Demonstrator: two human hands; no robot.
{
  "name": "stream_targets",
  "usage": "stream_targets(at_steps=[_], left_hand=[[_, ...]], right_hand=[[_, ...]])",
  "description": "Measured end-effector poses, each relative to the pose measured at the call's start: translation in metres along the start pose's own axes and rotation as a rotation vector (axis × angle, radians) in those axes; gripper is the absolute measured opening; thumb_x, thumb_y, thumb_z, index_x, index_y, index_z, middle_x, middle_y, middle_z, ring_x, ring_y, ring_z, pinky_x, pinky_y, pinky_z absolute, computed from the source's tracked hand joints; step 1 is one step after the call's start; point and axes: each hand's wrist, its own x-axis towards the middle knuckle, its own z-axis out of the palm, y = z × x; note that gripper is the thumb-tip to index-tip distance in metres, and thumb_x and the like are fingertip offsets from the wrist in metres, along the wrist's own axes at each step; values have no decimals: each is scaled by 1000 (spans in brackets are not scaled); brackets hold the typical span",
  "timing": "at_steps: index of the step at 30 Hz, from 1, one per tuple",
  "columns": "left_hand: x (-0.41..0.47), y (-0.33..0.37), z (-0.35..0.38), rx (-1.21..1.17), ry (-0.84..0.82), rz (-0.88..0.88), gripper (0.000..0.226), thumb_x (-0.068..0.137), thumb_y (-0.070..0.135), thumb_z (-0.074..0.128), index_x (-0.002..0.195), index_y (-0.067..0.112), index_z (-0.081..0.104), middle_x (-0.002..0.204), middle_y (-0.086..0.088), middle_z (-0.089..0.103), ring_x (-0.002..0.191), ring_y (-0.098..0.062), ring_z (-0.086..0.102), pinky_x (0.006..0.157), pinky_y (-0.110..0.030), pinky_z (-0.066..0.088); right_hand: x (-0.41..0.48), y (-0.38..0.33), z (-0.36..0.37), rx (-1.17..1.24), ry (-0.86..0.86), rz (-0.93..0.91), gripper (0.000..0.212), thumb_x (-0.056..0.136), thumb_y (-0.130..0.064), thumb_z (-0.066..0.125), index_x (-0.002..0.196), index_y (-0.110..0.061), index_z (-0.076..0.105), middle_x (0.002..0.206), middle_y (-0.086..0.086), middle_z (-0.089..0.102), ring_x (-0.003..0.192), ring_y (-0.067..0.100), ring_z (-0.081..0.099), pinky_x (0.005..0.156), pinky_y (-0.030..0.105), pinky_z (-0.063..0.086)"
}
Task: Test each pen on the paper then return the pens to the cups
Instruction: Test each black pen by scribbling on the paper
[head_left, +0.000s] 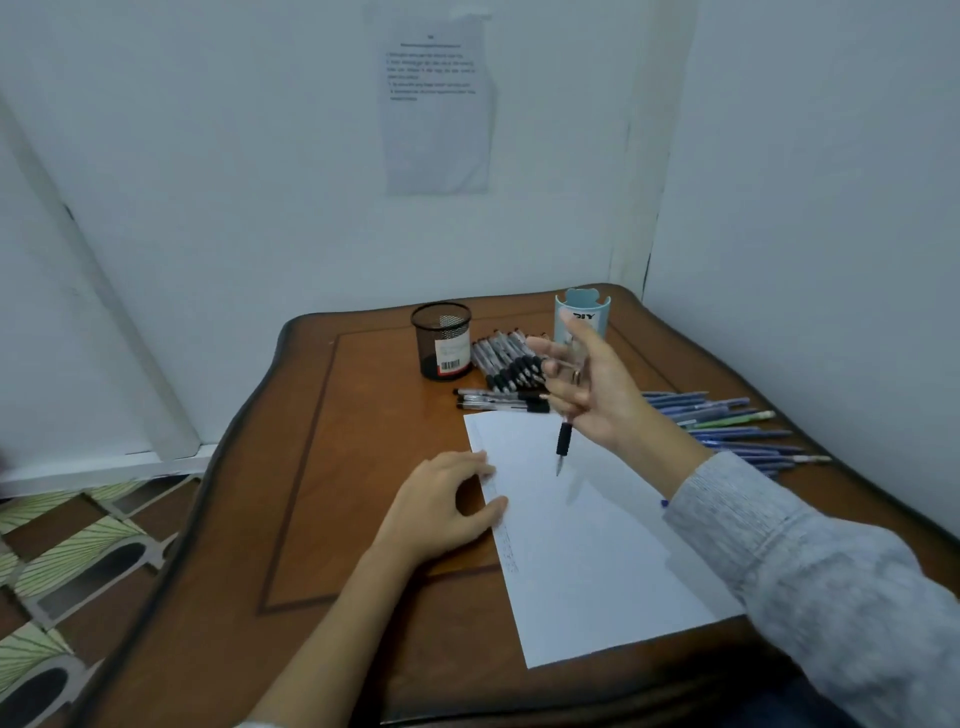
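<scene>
Grey-sleeved right hand (592, 389) pinches a pen (563, 441) tip-down over the paper (597, 561), whose left edge the relaxed left hand (441, 506) should pin firmly.

brown wooden table (363, 649) in a pale-walled corner; printed sheet (439, 114), seemingly taped, above; patterned floor tiles (78, 561).

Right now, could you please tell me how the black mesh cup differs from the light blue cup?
The black mesh cup is see-through wire; the light blue cup has solid walls. The black mesh cup bears a barcode label, the light blue cup dark printed letters. The black mesh cup shows whole; the right hand, holding a pen, hides the light blue cup's lower part. Both stand upright at the table's far side.
</scene>
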Motion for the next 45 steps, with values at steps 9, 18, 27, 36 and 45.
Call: stream_targets(at_steps=[9, 18, 27, 36, 45], left_hand=[[1, 3, 0, 49, 20, 82, 45, 78, 57, 47, 98, 23, 70, 106, 12, 66, 97, -5, 59, 81, -25, 46], [-1, 1, 1, -78, -96, 0, 56, 69, 74, 44, 102, 30, 56, 105, 19, 51, 98, -2, 43, 78, -26, 25], [-2, -1, 2, -100, -91, 11, 63, 68, 72, 38, 109, 28, 57, 112, 15, 51, 105, -5, 43, 82, -25, 25], [-3, -1, 4, -132, -67, 4, 46, 78, 58, 64, 112, 27, 60, 119, 14, 52, 112, -5, 42, 88, -24, 22], [-5, 0, 4, -105, -46, 8, 46, 78, 57, 63, 112, 26, 62, 121, 13, 54, 113, -6, 44, 89, -25, 24]], right_hand=[[-38, 27, -26, -220, 6, 284, 74, 100, -54, 25, 83, -3, 76, 64, 14, 62, 51, 16, 42, 49, 23, 31], [-75, 80, -12, -534, 182, 103, 47, 88, -51, 59, 68, -9, 54, 48, 6, 53, 34, 10, 37, 34, 17, 28], [-86, 106, -5, -702, 218, -200, 48, 75, -38, 79, 58, -5, 48, 48, 13, 57, 31, 12, 47, 34, 19, 34], [-82, 113, -11, -883, 210, -334, 33, 85, -5, 65, 59, -3, 44, 51, 15, 47, 46, 15, 57, 46, 14, 45], [-80, 114, -11, -889, 174, -372, 43, 83, 0, 65, 50, -11, 40, 46, 4, 43, 41, 5, 51, 43, 9, 37]])
